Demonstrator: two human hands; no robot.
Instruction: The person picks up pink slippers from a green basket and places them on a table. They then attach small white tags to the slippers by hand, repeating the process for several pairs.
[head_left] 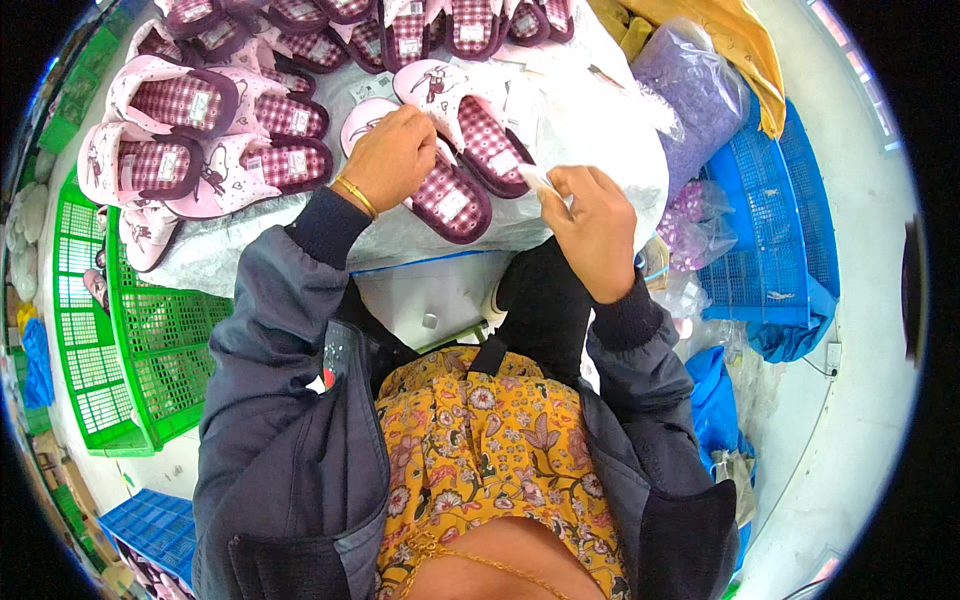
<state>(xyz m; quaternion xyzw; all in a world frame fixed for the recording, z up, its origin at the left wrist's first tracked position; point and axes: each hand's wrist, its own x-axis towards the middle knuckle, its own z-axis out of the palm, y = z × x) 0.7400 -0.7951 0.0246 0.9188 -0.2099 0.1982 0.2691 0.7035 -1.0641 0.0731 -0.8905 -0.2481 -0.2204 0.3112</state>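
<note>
On the white-covered table in front of me lies a pair of pink slippers with checked plum insoles. My left hand (pixel 393 165), wearing a gold bangle, has its fingers curled at the upper of the left slipper (pixel 448 200); its fingertips are partly hidden. The right slipper (pixel 488 140) lies against its mate, toe pointing away to the left. A small white label (pixel 537 180) is pinched between the thumb and finger of my right hand (pixel 592 222), just beside the right slipper's heel. Each insole bears a white sticker.
More pink slippers (pixel 180 105) are piled at the left and far side of the table (pixel 250 235). A green crate (pixel 165 340) stands to the left. At the right are a blue crate (pixel 765 240) and a clear bag of purple material (pixel 695 85).
</note>
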